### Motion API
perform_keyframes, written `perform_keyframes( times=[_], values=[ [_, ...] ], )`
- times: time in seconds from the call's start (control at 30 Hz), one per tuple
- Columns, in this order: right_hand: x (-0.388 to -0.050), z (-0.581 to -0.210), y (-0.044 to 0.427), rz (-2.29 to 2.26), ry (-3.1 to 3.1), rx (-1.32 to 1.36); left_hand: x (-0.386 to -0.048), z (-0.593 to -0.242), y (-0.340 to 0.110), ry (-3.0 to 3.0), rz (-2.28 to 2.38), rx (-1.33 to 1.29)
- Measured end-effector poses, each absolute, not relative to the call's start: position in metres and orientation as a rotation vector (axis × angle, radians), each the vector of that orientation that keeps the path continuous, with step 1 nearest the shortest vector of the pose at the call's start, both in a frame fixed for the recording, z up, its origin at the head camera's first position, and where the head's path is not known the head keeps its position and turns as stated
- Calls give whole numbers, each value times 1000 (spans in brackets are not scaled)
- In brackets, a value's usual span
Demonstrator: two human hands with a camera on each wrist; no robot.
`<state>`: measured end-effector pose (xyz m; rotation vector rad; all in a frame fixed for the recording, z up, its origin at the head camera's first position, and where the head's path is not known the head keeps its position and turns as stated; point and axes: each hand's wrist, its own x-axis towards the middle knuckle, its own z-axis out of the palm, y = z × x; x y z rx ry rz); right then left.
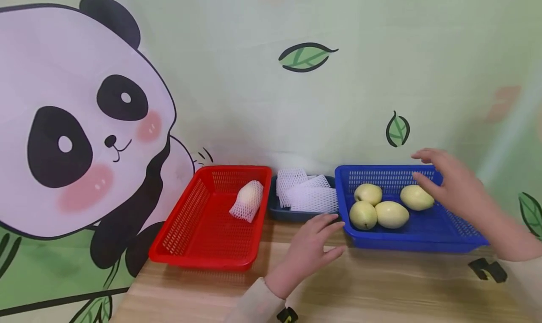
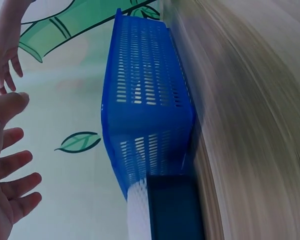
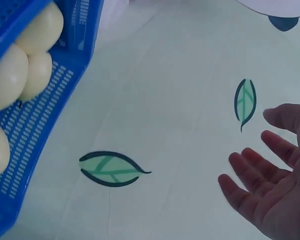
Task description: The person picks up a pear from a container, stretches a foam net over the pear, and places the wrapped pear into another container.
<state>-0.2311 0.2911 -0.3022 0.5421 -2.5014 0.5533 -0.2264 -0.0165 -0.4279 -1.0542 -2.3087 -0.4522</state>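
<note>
Several pale yellow-green fruits, pear-like in look, lie in a blue basket (image 1: 406,242); one fruit (image 1: 417,197) sits apart from the rest. My right hand (image 1: 455,181) hovers over the right side of this basket, fingers spread and holding nothing. In front of the basket's left corner, my left hand (image 1: 311,247) hangs above the table with loose, empty fingers. Between the baskets, white foam net sleeves (image 1: 313,198) lie in a dark blue tray (image 1: 292,215). One fruit in a foam net (image 1: 249,199) rests in the red basket (image 1: 203,262) on the left.
The baskets stand on a wood-grain table (image 1: 360,285) against a light green backdrop (image 1: 237,101) printed with a panda and leaves. The blue basket's raised wall (image 2: 145,75) stands close ahead of the left hand in the left wrist view.
</note>
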Motion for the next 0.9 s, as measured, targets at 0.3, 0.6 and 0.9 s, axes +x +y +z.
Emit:
perform_keyframes(
  times=[0.3, 0.6, 0.9],
  values=[
    [-280, -270, 313, 536, -2867, 465, -242, -428, 12, -2491, -205, -1084],
    [-324, -267, 323, 375, -3011, 432, -258, -436, 35, -2436, -50, -1068],
    [-357, -284, 322, 345, -3112, 451, -266, -451, 34, -2435, -33, -1025]
  ],
)
